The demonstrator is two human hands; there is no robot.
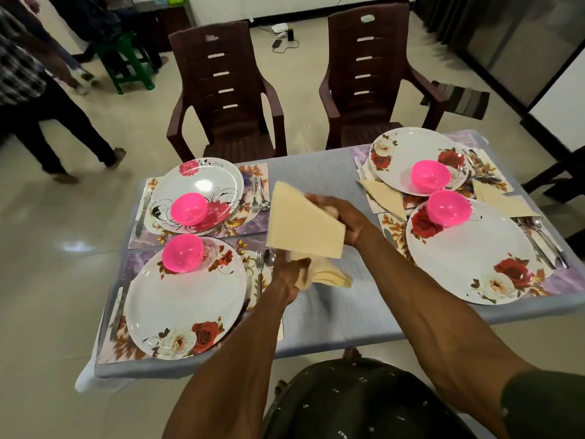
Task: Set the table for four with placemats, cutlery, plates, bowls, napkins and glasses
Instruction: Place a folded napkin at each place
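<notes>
Near left setting: the plate (186,299) is sitting on its placemat (126,343) with a pink bowl (183,252) at its far rim, knife (117,307) to the left, fork (259,274) to the right; no napkin is lying here, so I am judging this the next spot to fill.

Left hand (286,275): my fingers are gripping a bunch of folded cream napkins (329,274) low over the bench (342,318), keeping the spare stock handy beside that fork.

Right hand (340,220): my fingers are pinching one folded napkin (302,221) by its edge, holding it up above the middle of the bench so the fold stays flat; it is blurred, so I cannot quite tell whether it is a single sheet.

Near right setting: the rose plate (468,258) is carrying its bowl (448,207) at the far rim, cutlery (544,242) on its right, and a napkin (506,201) is lying just beyond that cutlery.

Far left setting: the plate (199,191) with a bowl (189,209) and cutlery (261,194) is lacking a napkin too.

Far right setting: the plate (414,160), bowl (430,175) and a triangle napkin (384,196) on its near left side are serving as my pattern.

Glasses: none are showing on the bench, so they are probably coming after the napkins.

Beyond: two brown chairs (228,99) are facing the far edge.
</notes>
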